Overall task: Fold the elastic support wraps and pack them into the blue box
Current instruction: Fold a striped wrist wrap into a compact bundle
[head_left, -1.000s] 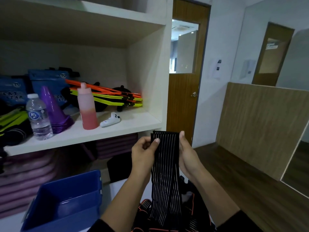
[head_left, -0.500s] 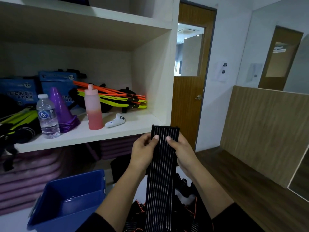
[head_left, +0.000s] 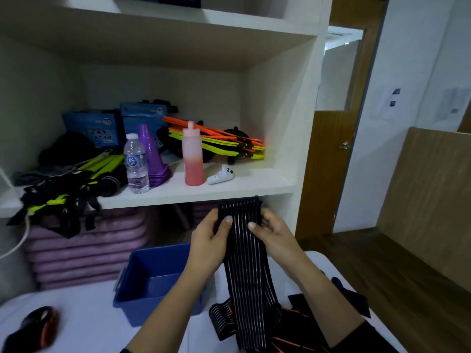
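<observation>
Both hands pinch the top end of one long black elastic support wrap with thin white stripes (head_left: pixel 244 276). The left hand (head_left: pixel 209 240) is on its 9 o'clock edge and the right hand (head_left: pixel 275 235) on its 3 o'clock edge, thumbs (head_left: pixel 227 220) pressed on the front face and the other fingers curled behind. The wrap is held up in the air just below the lip of the white shelf (head_left: pixel 204 192). Its long axis runs 12 to 6 o'clock, and the tail drops onto a pile of black-and-orange wraps (head_left: pixel 293 335) on the white table (head_left: pixel 89 314). The top edge looks slightly bunched over the fingers, so the step is probably a first fold or roll from the 12 o'clock end down, and most of the length is unfolded. Key relation: the open blue plastic box (head_left: pixel 132 309) sits at roughly 7 o'clock from the grip, near but not touching the wrap. The left forearm crosses over it, so the left hand is the nearer one for the drop-in. I can see nothing packed in the visible part of the box. Another dark rolled item with orange trim (head_left: pixel 35 324) lies at far 8 o'clock on the table; it is too blurred to name. Versus a second ago, the hands flanked the strip with the right thumb off the face; now both thumbs have closed in toward the centre line. The top end looks lower and less flat. The view has tipped down and left, showing more of the box and the table.
</observation>
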`<state>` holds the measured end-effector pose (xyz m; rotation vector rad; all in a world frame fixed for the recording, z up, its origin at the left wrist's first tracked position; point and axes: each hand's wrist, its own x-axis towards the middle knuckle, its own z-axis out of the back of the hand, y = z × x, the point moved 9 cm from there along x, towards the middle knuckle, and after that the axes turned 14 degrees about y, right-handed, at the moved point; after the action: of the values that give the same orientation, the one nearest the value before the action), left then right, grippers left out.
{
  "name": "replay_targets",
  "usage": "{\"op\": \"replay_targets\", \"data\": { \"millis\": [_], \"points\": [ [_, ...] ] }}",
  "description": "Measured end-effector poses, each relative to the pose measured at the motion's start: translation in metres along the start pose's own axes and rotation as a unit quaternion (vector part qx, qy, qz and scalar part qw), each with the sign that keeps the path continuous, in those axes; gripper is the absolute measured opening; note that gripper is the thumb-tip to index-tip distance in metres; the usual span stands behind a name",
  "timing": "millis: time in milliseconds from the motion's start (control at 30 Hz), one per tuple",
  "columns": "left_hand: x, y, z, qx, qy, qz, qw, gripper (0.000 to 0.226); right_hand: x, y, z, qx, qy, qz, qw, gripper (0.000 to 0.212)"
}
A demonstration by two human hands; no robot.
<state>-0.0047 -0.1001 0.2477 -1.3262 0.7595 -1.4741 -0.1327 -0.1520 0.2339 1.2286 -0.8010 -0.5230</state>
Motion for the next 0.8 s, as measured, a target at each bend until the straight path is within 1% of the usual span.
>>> {"op": "replay_targets", "data": {
  "millis": [100, 200, 267, 333, 500, 567, 633, 700, 800],
  "points": [
    [-0.021, 0.015, 0.039, 0.008, -0.002, 0.023, 1.0, 0.017, 0.015, -0.002, -0.046, -0.037, 0.022, 0.001, 0.999, 0.02],
    [-0.047, 0.027, 0.083, -0.026, -0.03, 0.05, 0.998, 0.022, 0.029, -0.004, -0.099, -0.074, 0.037, 0.008, 0.997, 0.019],
    [-0.064, 0.036, 0.112, -0.05, -0.05, 0.076, 0.995, 0.023, 0.036, -0.002, -0.131, -0.114, 0.037, 0.022, 0.993, 0.014],
    [-0.08, 0.042, 0.142, -0.075, -0.071, 0.097, 0.99, 0.03, 0.043, 0.004, -0.162, -0.145, 0.034, 0.039, 0.988, 0.017],
    [-0.1, 0.034, 0.203, -0.089, -0.106, 0.097, 0.986, 0.022, 0.062, 0.017, -0.22, -0.127, 0.034, 0.056, 0.99, 0.034],
    [-0.104, 0.028, 0.227, -0.088, -0.125, 0.093, 0.984, 0.017, 0.073, 0.019, -0.239, -0.106, 0.036, 0.051, 0.992, 0.033],
    [-0.105, 0.029, 0.254, -0.072, -0.141, 0.094, 0.983, 0.016, 0.088, 0.013, -0.258, -0.072, 0.043, 0.031, 0.996, 0.024],
    [-0.105, 0.037, 0.28, -0.029, -0.142, 0.113, 0.983, 0.016, 0.104, 0.002, -0.278, -0.053, 0.054, 0.01, 0.997, 0.021],
    [-0.099, 0.063, 0.318, 0.067, -0.148, 0.165, 0.973, 0.014, 0.131, -0.025, -0.298, -0.084, 0.044, -0.034, 0.995, 0.02]
  ]
}}
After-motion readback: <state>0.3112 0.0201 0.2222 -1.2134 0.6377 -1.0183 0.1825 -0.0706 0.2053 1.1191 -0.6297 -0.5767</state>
